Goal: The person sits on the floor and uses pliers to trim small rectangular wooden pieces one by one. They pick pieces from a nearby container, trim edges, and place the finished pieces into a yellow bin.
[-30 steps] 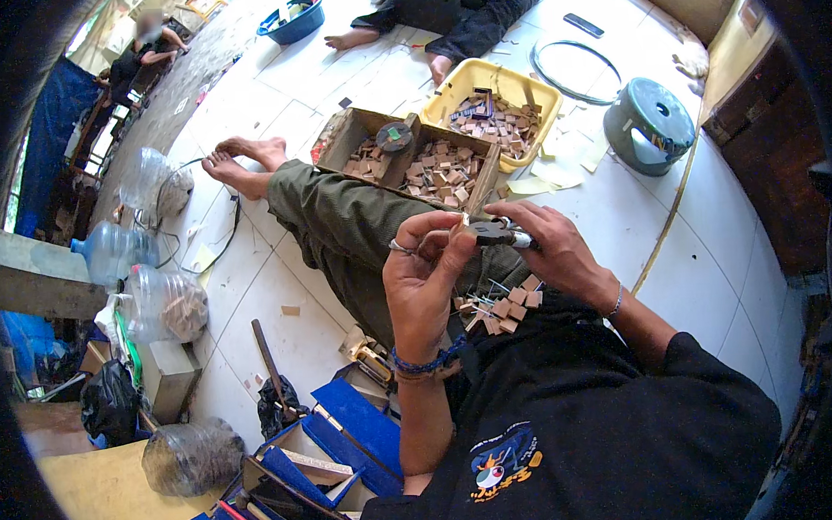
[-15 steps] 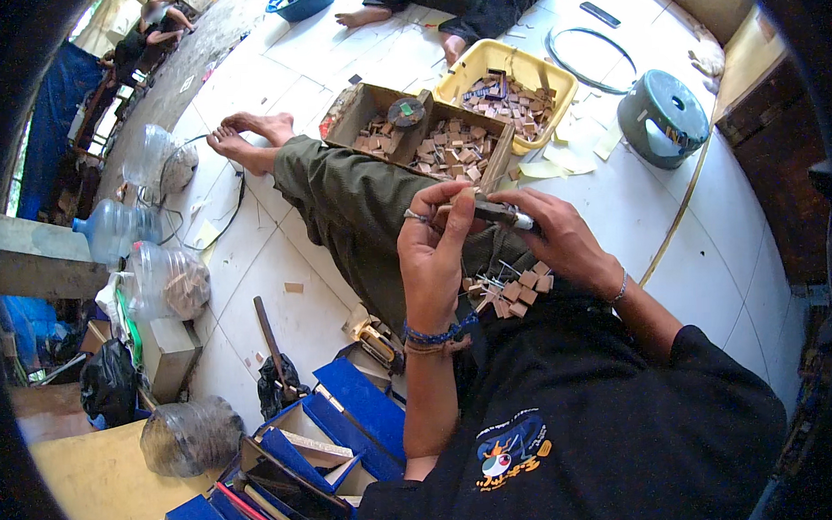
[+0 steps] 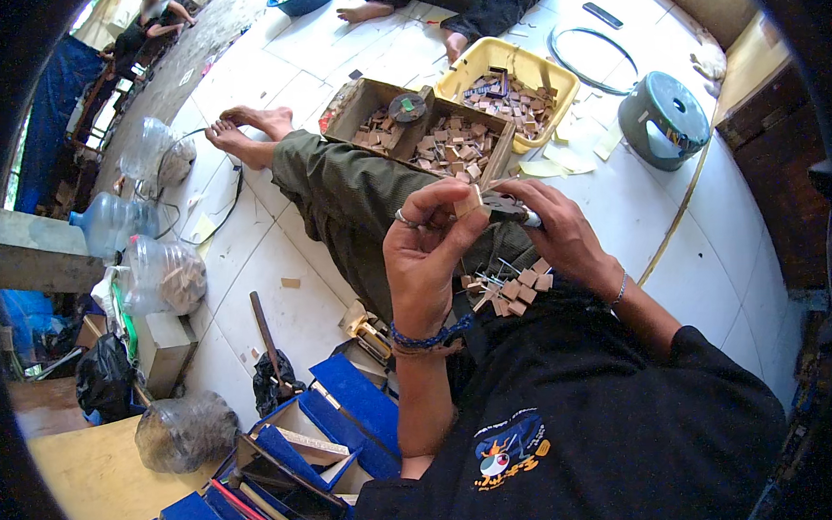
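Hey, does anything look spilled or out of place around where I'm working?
Mostly small stuff: a lone wooden block lies on the tile floor, apart from the boxes, and yellow paper scraps are strewn beside the yellow tray. Loose blocks also sit in your lap.

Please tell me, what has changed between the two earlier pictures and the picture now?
Very little. The left hand keeps its grip on the small tan wooden block, and the right hand keeps the slim metal tool against it; both hands drew slightly closer together. The view shifted a little. The pile of small wooden pieces on the lap, the brown cardboard box and the yellow plastic tray stayed as they were.
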### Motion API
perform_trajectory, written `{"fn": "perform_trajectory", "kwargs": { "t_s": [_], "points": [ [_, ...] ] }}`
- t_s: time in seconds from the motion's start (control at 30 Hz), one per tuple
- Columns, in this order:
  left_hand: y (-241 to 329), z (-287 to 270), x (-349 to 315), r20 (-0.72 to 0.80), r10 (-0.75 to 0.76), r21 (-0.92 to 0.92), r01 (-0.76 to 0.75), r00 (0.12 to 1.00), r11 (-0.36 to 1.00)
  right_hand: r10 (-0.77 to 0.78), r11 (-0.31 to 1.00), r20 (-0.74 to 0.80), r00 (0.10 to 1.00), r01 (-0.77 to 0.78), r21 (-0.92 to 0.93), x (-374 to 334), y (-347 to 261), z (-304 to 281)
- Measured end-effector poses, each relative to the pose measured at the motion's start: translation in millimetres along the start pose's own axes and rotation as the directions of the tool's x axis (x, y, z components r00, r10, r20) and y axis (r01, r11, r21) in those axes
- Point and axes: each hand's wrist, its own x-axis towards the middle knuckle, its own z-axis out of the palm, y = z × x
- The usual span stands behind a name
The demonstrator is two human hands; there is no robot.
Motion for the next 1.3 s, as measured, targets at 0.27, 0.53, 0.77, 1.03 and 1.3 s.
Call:
{"fn": "perform_trajectory", "kwargs": {
  "t_s": [0.27,0.53,0.77,1.03,1.3],
  "points": [
    [17,12,-7,0.070,0.097,0.068,-0.102,0.993,0.992,-0.066,0.994,-0.100,0.993,0.074,0.079,1,-10,-11],
    [20,15,-9,0.088,0.125,0.098,-0.134,0.988,0.986,-0.108,0.993,-0.163,0.981,0.113,0.025,1,-11,-11],
    [18,16,-8,0.105,0.145,0.064,-0.153,0.984,0.986,-0.053,0.999,-0.163,0.985,0.053,-0.001,1,-12,-10],
    [17,14,-6,0.113,0.150,0.060,-0.158,0.982,0.986,-0.066,0.998,-0.176,0.982,0.062,-0.029,3,-12,-10],
    [15,14,-5,0.113,0.141,0.054,-0.148,0.983,0.987,-0.087,0.996,-0.179,0.980,0.080,-0.045,4,-11,-10]
  ]
}}
